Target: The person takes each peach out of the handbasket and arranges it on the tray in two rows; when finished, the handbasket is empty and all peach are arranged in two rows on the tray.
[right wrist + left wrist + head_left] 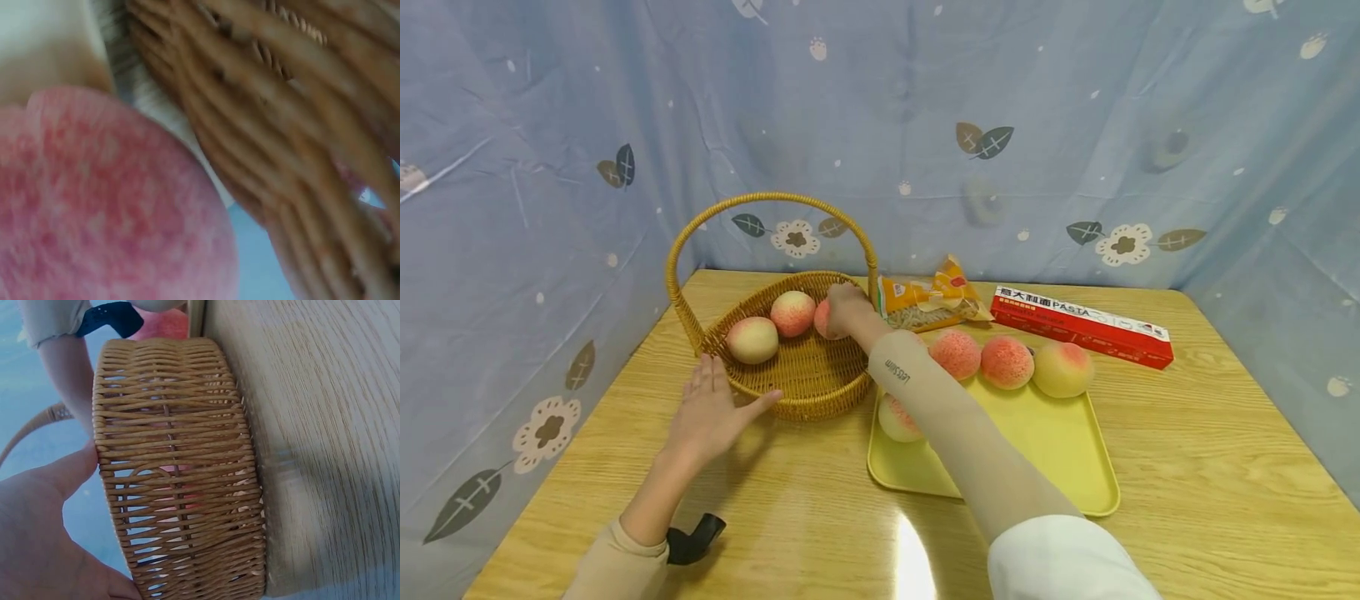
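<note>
Head view only: right hand reaches over the yellow tray into the wicker basket, fingers curled round a peach at the basket's right inner wall. Two more peaches lie inside. Right wrist view gives just a blurred pink peach surface against weave, probably the held one. Left hand flat, fingers straight, thumb touching the basket's outer wall; left wrist view confirms contact.

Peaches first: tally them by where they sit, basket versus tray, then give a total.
Peaches in the wicker basket: 3, counting the peach held by the right hand
Peaches on the yellow tray: 4, one half hidden behind the forearm
Total: 7
</note>
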{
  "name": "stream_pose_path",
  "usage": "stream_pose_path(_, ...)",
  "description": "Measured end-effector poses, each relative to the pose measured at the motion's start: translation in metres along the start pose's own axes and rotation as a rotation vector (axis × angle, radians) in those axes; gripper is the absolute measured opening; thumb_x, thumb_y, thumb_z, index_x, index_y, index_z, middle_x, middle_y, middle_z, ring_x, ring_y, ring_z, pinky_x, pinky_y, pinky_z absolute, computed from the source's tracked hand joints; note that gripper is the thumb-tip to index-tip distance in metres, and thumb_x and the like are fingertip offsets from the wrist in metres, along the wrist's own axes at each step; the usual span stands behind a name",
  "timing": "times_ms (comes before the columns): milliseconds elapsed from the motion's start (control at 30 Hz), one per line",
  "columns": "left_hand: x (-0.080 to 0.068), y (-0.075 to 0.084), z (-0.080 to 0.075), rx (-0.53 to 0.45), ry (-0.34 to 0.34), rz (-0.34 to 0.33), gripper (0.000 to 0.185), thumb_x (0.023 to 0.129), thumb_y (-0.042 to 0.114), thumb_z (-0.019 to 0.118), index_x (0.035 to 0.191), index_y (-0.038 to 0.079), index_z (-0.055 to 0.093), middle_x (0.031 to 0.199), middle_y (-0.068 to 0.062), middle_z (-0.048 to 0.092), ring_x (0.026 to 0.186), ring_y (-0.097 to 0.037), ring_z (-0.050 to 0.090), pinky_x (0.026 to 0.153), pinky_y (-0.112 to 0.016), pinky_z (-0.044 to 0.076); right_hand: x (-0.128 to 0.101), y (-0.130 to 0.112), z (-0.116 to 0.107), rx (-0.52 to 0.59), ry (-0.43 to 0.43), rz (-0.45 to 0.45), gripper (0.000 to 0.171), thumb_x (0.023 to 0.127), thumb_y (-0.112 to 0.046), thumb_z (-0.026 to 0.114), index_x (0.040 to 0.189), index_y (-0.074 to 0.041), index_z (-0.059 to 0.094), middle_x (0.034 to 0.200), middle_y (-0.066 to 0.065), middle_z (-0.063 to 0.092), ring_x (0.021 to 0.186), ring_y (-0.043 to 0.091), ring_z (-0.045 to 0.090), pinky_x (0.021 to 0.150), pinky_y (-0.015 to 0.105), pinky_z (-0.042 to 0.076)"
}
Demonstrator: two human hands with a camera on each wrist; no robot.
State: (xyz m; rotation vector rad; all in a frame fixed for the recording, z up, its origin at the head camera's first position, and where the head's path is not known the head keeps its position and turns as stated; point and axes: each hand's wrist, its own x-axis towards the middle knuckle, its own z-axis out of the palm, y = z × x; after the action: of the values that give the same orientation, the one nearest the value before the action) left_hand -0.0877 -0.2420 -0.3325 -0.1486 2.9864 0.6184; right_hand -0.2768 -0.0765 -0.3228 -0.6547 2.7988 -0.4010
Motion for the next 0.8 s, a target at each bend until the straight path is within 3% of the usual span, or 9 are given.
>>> stream_pose_path(100,0.000,0.001,0.001,0.000,0.002,0.004,0.118,0.089,0.071,0.044,0.143,-0.024,0.001,0.150,-0.042,-0.005,0.141,-0.053,-0.002,0.115,-0.060,0.004,-0.001,0.001,-0.001,0.069,0.015,0.015,0.043,0.073,-0.006,0.079,0.111,-0.002,0.059,0.104,0.013,0.062,0.079,0.019,0.050,0.053,0.028,0.034)
stream_pose_path(233,0.000,0.001,0.001,0.000,-0.002,0.006,0.117,0.090,0.071,0.044,0.142,-0.024,0.001,0.150,-0.042,-0.005,0.141,-0.053,-0.001,0.114,-0.061,0.005,-0.006,0.000,-0.004,0.115,0.037,0.022,0.036,0.070,-0.007,0.081,0.098,-0.005,0.058,0.089,0.009,0.057,0.071,0.017,0.043,0.050,0.028,0.033)
stream_pose_path(367,-0.001,0.001,0.001,-0.004,-0.009,0.004,0.118,0.089,0.072,0.043,0.143,-0.024,0.001,0.150,-0.042,-0.006,0.141,-0.053,-0.002,0.114,-0.061,0.004,-0.015,-0.002,-0.009,0.135,0.037,-0.030,0.029,0.070,-0.010,0.081,0.078,-0.008,0.053,0.070,0.003,0.045,0.062,0.016,0.037,0.050,0.029,0.031)
stream_pose_path(433,-0.001,0.001,0.001,-0.004,-0.008,0.004,0.118,0.089,0.073,0.043,0.143,-0.024,0.000,0.150,-0.042,-0.006,0.141,-0.053,-0.003,0.114,-0.061,0.004,-0.022,-0.002,-0.012,0.153,0.048,-0.076,0.029,0.070,-0.013,0.082,0.076,-0.008,0.054,0.068,0.002,0.045,0.061,0.016,0.039,0.051,0.028,0.034)
stream_pose_path(533,-0.001,0.001,0.001,-0.003,-0.003,0.007,0.118,0.089,0.072,0.043,0.143,-0.024,0.001,0.150,-0.042,-0.007,0.141,-0.053,-0.004,0.114,-0.061,0.004,-0.032,0.001,-0.016,0.224,0.088,-0.148,0.031,0.069,-0.021,0.086,0.087,-0.005,0.065,0.076,0.003,0.059,0.067,0.016,0.053,0.058,0.026,0.046)
stream_pose_path(600,-0.001,0.001,0.001,-0.004,0.000,0.010,0.117,0.090,0.071,0.044,0.143,-0.024,0.001,0.150,-0.042,-0.007,0.140,-0.053,-0.003,0.114,-0.061,0.004,-0.041,0.006,-0.018,0.299,0.110,-0.168,0.045,0.067,-0.025,0.088,0.102,-0.004,0.070,0.091,0.005,0.067,0.080,0.018,0.061,0.067,0.025,0.052)
stream_pose_path(667,-0.001,0.001,0.002,-0.007,0.000,0.011,0.117,0.090,0.071,0.044,0.143,-0.024,0.001,0.150,-0.042,-0.007,0.140,-0.054,-0.003,0.114,-0.061,0.004,-0.051,0.011,-0.022,0.402,0.112,-0.174,0.058,0.066,-0.026,0.089,0.116,-0.003,0.069,0.105,0.008,0.069,0.092,0.020,0.065,0.074,0.026,0.054)
stream_pose_path(800,-0.001,0.000,0.003,-0.006,-0.004,0.009,0.118,0.089,0.072,0.043,0.143,-0.024,0.000,0.150,-0.042,-0.008,0.140,-0.054,-0.003,0.114,-0.061,0.003,-0.075,0.023,-0.032,0.624,0.103,-0.157,0.069,0.066,-0.021,0.090,0.127,-0.002,0.063,0.117,0.012,0.068,0.104,0.023,0.064,0.083,0.028,0.055)
